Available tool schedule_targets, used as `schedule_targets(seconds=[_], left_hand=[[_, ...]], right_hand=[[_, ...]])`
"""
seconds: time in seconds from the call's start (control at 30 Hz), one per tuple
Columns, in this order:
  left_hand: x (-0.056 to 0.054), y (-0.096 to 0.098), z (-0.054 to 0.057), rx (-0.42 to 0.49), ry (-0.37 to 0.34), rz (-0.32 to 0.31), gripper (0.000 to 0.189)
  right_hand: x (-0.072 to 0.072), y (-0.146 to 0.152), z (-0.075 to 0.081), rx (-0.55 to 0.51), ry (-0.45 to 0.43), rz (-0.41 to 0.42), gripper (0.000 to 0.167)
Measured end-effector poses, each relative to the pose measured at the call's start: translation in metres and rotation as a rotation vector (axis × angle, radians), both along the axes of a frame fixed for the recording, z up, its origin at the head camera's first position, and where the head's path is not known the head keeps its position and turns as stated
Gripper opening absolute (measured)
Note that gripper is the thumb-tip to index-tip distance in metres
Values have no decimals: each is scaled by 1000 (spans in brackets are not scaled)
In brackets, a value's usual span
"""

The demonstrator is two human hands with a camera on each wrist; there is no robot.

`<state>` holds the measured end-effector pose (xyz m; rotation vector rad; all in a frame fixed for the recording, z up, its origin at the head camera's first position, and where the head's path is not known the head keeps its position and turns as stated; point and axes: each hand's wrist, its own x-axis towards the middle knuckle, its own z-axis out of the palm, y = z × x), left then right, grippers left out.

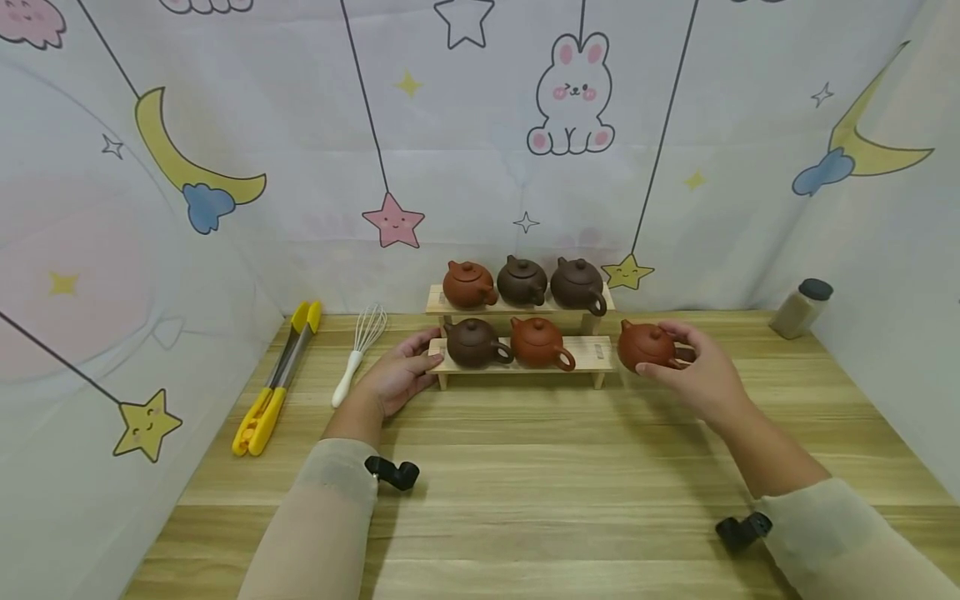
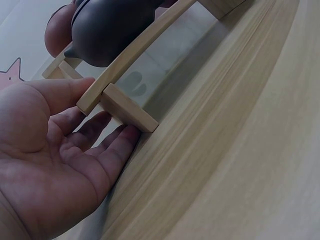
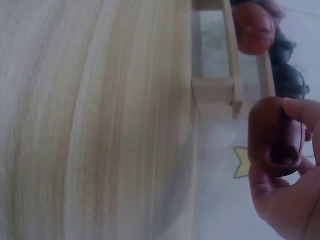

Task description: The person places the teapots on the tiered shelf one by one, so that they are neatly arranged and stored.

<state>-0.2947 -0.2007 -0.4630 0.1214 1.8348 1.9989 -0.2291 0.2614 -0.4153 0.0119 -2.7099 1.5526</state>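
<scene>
A reddish-brown teapot [image 1: 647,345] is held in my right hand [image 1: 697,371], just off the right end of a two-step wooden stand [image 1: 437,354]. In the right wrist view the thumb lies on one side of this teapot [image 3: 267,132], other fingers on its far side; it is lifted clear of the table. At the stand's left end is my left hand [image 1: 397,375], its thumb on the lower board's edge [image 2: 92,95] and fingers curled beneath, by the leg. A dark teapot [image 1: 474,342] and a reddish one [image 1: 537,342] sit on the lower step.
The upper step carries a reddish teapot [image 1: 468,285] and two dark ones, one in the middle [image 1: 522,282] and one at right [image 1: 577,285]. Yellow-handled tongs [image 1: 277,379] and a white whisk [image 1: 360,354] lie left. A dark-capped jar [image 1: 801,308] stands back right, near the printed curtain [image 1: 480,167].
</scene>
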Motion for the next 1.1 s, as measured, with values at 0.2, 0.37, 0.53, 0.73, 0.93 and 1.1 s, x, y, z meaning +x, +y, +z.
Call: schedule_targets(seconds=[0.2, 0.37, 0.53, 0.73, 0.93, 1.1], left_hand=[[0, 1, 1, -3, 3, 5, 71], [0, 0, 1, -4, 3, 3, 71], [0, -1, 1, -5, 0, 3, 72], [1, -1, 0, -1, 0, 3, 72], [0, 0, -1, -4, -1, -4, 72], [0, 1, -1, -8, 2, -8, 71]], right_hand=[[4, -13, 4, -33, -2, 40, 90], [3, -24, 4, -39, -17, 60, 90], [-2, -36, 6, -23, -9, 78, 88], [-10, -48, 7, -17, -15, 86, 87], [-18, -55, 5, -19, -41, 76, 89], [-22, -60, 3, -32, -51, 73, 90]])
